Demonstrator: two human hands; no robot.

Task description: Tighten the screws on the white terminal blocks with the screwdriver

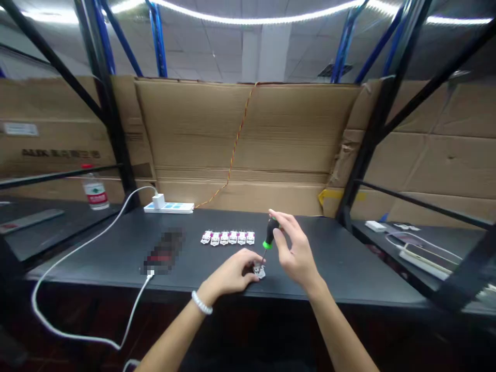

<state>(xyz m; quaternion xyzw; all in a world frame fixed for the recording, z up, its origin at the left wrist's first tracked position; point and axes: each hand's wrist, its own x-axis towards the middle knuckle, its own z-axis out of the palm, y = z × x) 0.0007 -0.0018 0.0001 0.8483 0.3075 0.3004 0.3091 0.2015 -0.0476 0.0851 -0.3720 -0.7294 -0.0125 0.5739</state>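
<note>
My right hand [296, 250] holds a small screwdriver [270, 235] with a black and bright green handle. A finger rests at the handle's top and the thumb is against its side. The thin shaft slants down to a small white part [261, 271] near the table's front edge. My left hand [232, 271], a pale beaded bracelet on its wrist, pinches that part from the left between thumb and fingers, which cover some of it. Exactly where the tip touches is too small to make out. Beyond my hands, several similar white parts with pink-purple bits [228, 237] stand in a row.
On the dark table [349, 258], a blurred dark object [163, 253] lies left, joined to a white cable [73, 258]. A white power strip [174, 207] with a plug sits at the back. Black posts [364, 150] and a cardboard wall [294, 139] enclose the table.
</note>
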